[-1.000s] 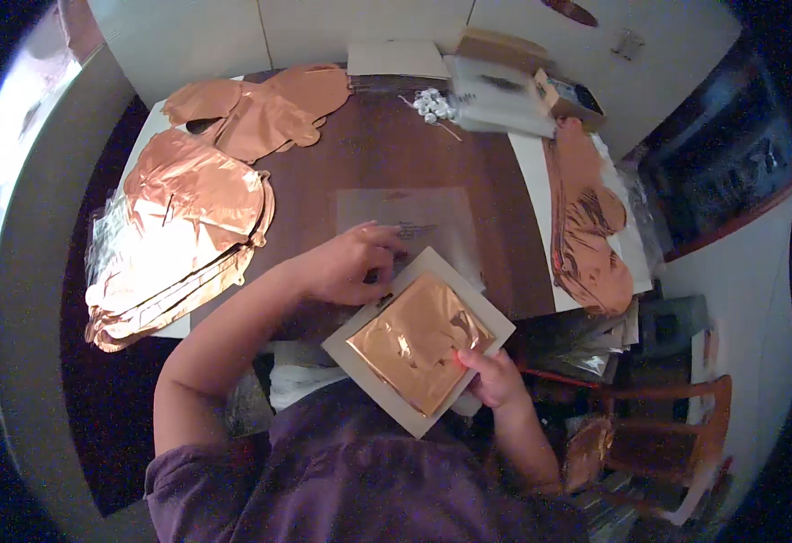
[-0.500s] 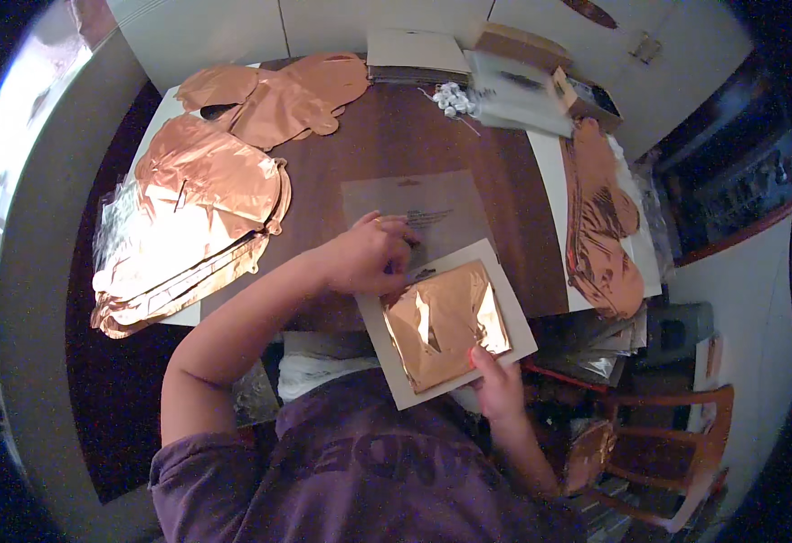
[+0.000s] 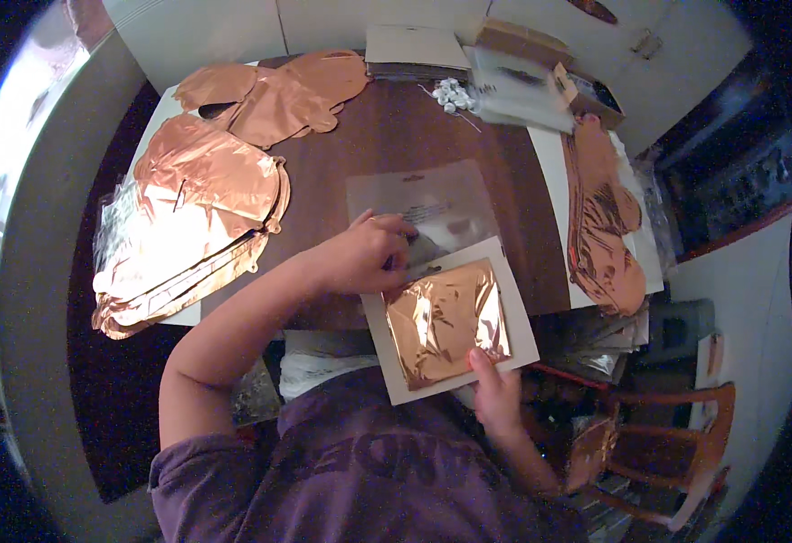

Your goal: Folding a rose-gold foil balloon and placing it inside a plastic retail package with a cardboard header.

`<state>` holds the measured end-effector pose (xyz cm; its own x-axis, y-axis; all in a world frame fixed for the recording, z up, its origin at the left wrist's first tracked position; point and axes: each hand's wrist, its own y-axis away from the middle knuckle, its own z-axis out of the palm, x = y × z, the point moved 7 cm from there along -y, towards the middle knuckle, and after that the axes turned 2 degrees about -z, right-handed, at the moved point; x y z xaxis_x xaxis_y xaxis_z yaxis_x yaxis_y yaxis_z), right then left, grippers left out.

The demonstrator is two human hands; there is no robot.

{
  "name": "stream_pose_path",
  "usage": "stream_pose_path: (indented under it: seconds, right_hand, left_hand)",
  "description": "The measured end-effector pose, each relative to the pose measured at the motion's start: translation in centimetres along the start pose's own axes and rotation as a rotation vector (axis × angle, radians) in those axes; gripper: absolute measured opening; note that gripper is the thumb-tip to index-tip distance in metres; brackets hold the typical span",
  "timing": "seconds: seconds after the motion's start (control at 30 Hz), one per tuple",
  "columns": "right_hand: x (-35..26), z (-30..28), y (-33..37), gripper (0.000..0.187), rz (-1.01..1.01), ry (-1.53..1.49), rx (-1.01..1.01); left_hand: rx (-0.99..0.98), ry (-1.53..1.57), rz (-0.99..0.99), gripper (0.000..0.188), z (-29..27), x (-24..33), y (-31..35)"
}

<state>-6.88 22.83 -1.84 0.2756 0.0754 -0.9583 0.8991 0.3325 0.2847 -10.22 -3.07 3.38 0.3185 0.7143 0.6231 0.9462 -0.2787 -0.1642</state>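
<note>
A folded copper foil balloon point(image 3: 447, 319) lies on a white card point(image 3: 520, 308) that I hold over the near edge of the brown table point(image 3: 396, 136). My right hand point(image 3: 495, 398) pinches the card's lower edge, thumb on the foil. My left hand point(image 3: 364, 255) grips the card's upper left corner, where it meets a clear plastic sleeve point(image 3: 432, 204) lying flat on the table just beyond.
Flat copper foil balloons are stacked at the left point(image 3: 192, 217), spread at the far left point(image 3: 274, 90) and laid along the right edge point(image 3: 604, 226). Boxes and clear packets point(image 3: 513, 77) sit at the far side. A wooden chair point(image 3: 676, 452) stands at lower right.
The card with the foil has turned slightly and shifted right toward the sleeve. Both hands have kept their hold on it.
</note>
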Motion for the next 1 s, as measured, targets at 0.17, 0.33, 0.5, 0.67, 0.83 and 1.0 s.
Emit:
stream_pose_path:
  seconds: [0.17, 0.33, 0.5, 0.67, 0.83, 1.0]
  right_hand:
    - [1.6, 0.7, -0.6, 0.029, -0.081, -0.215, 0.044]
    - [2.3, 1.6, -1.0, 0.033, -0.014, -0.063, -0.023]
    - [4.5, 1.7, -1.5, 0.031, -0.004, -0.222, -0.022]
    - [5.3, 1.7, -1.2, 0.036, 0.048, -0.274, 0.022]
    - [4.0, 2.1, -0.7, 0.033, -0.200, -0.189, 0.067]
    - [3.7, 2.4, 0.2, 0.035, -0.148, -0.035, 0.041]
  left_hand:
    - [-0.118, 0.085, -0.079, 0.017, 0.1, 1.7, -0.6]
    - [0.219, -0.367, 0.072, 0.023, -0.3, 4.4, 0.8]
    - [0.163, -0.364, 0.070, 0.025, 0.3, 4.3, 0.0]
    - [0.197, -0.300, 0.189, 0.024, 1.0, 5.9, 0.3]
    - [0.252, -0.275, 0.193, 0.031, 0.2, 7.1, 1.7]
    - [0.905, 0.316, -0.210, 0.060, -3.1, 3.7, 5.8]
